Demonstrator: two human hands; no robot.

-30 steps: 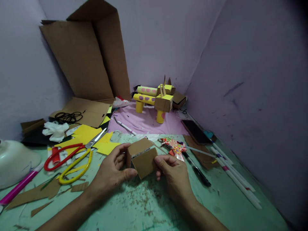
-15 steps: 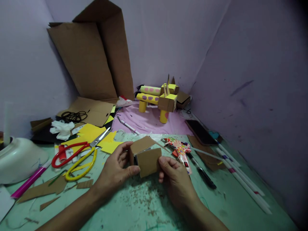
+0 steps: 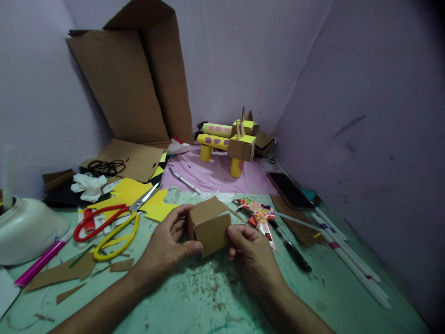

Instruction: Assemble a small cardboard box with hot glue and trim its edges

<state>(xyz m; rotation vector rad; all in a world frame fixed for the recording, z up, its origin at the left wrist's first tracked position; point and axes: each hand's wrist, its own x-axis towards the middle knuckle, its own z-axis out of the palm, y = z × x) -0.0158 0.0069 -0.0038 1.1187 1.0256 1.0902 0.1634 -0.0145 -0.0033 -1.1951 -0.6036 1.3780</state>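
A small brown cardboard box (image 3: 212, 234) is held above the green table, between both hands. My left hand (image 3: 172, 241) grips its left side, thumb on the front face and fingers behind the left edge. My right hand (image 3: 248, 246) pinches the right edge of the front panel between thumb and fingers. The top panel meets the front one along a thin seam. Right behind my right hand lies a patterned glue gun (image 3: 259, 212). Red and yellow handled scissors (image 3: 134, 208) rest on yellow paper (image 3: 160, 206) to the left.
Two yellow spotted cardboard animals (image 3: 239, 148) stand on pink cloth (image 3: 186, 174) at the back. Large cardboard (image 3: 121, 83) leans at the back left. A white pot (image 3: 31, 229) is at the left. A phone (image 3: 290, 190), black marker (image 3: 292, 246) and white sticks (image 3: 354, 260) lie right.
The front panel of the small box has closed up against the top panel, and the gap between them has narrowed. Both hands keep their hold.
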